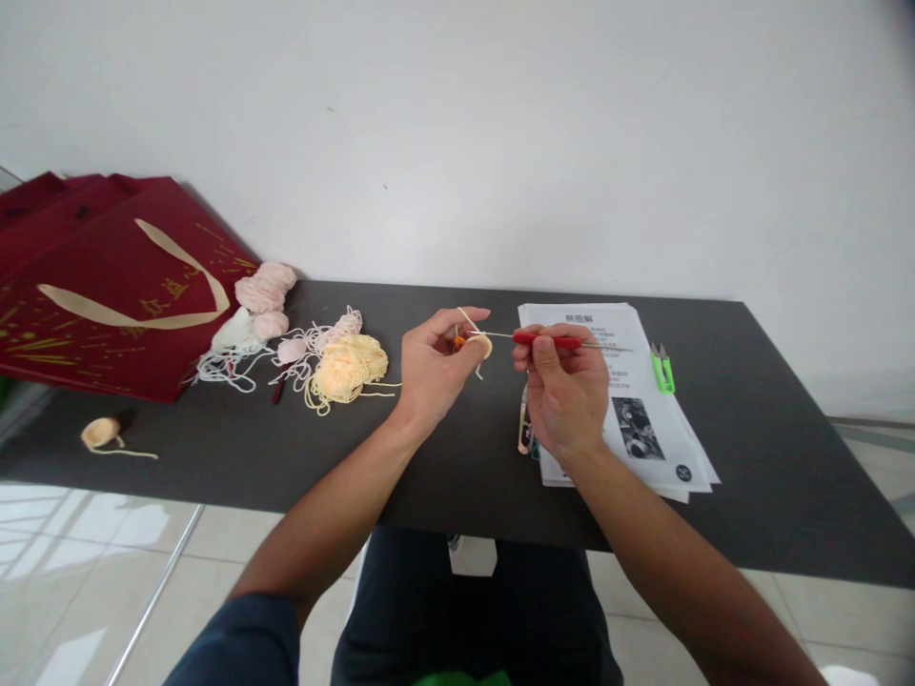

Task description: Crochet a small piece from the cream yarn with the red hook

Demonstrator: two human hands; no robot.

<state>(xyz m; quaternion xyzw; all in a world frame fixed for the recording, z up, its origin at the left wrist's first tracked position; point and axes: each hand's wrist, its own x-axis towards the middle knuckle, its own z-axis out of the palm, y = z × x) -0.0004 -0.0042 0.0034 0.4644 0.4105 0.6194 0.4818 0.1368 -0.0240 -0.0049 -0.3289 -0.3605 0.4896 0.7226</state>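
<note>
My left hand (436,367) pinches a small cream crochet piece (487,345), and a strand of yarn runs up over its index finger. Something small and orange (458,338) shows between its fingers; I cannot make out what it is. In my right hand (568,391) is a crochet hook with a red handle (547,340), held level. The hook's thin metal shaft points left and reaches the cream piece at the left fingertips. A pale yellow yarn ball (350,368) lies left of my left hand, with a strand leading toward that hand.
Printed sheets (593,319) lie under and beside my right hand, with green thread snips (661,369) on their right edge. Pink yarn (266,288) and white yarn (235,335) sit by dark red paper bags (107,286). A small cream crocheted cup (100,433) rests at the far left.
</note>
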